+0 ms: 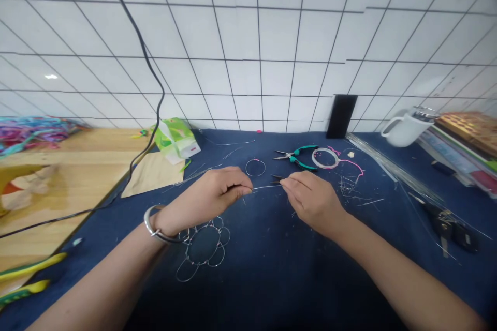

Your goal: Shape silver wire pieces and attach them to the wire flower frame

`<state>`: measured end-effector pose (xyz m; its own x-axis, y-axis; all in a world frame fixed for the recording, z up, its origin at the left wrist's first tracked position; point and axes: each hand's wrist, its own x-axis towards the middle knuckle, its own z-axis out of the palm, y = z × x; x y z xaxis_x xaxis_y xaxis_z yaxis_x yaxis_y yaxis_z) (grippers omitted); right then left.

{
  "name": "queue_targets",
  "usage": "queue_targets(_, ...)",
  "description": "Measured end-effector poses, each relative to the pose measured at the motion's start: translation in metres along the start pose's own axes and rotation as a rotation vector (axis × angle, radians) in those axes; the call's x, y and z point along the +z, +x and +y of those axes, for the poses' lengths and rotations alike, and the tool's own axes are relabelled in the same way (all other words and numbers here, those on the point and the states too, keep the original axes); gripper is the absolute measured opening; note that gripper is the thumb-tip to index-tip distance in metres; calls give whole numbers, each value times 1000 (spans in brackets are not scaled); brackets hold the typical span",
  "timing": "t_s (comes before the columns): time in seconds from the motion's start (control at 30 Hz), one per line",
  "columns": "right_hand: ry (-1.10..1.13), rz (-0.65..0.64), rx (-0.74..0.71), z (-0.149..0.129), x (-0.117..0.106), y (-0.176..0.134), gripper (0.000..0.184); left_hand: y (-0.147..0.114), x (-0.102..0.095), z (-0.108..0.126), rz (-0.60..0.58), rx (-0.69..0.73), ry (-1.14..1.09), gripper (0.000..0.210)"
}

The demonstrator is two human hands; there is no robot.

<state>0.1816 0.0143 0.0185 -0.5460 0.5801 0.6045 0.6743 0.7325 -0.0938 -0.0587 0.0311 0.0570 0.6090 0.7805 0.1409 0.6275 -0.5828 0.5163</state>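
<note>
A thin silver wire (266,186) stretches between my two hands above the dark blue cloth. The fingers of my left hand (223,191) pinch its left end. My right hand (310,199) is closed at the other end, fingertips pressed together. Dark pointed tips (276,179) show beside the right fingertips; whether that hand holds them or they lie behind it, I cannot tell. Just beyond the hands lies a small wire ring (255,167) with a pink spot at its top. Below my left wrist rests a flower-shaped wire piece (204,245) with several loops, partly hidden by the wrist.
Teal-handled pliers (297,157) and a white coil (325,158) with pink cord lie behind my right hand. Wire lengths (375,158), keys (444,230) and a white mug (407,126) are at right. A green packet (176,139) and black cable (158,108) stand left.
</note>
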Motion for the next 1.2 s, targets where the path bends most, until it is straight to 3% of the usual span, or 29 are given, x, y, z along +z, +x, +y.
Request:
queue_targets(0.17,-40,35,-25,5,-3,1,20,11,2,12,-96,0,-91,16)
queue_targets(0.37,-35,70,-33,10,-4,0,20,20,12,22,-115,-40,-219,19)
queue_targets(0.7,-37,40,-69,11,1,-1,21,17,18,8,-129,-82,-285,16)
queue_targets(0.87,-76,34,-83,9,2,-1,13,18,17,7,-131,-135,-345,11)
queue_targets(1.0,-121,109,-41,6,-3,2,8,15,29,19,-71,-213,-586,10)
queue_targets(1.2,-172,232,26,-2,-6,1,7,5,74,59,128,-356,-1205,13)
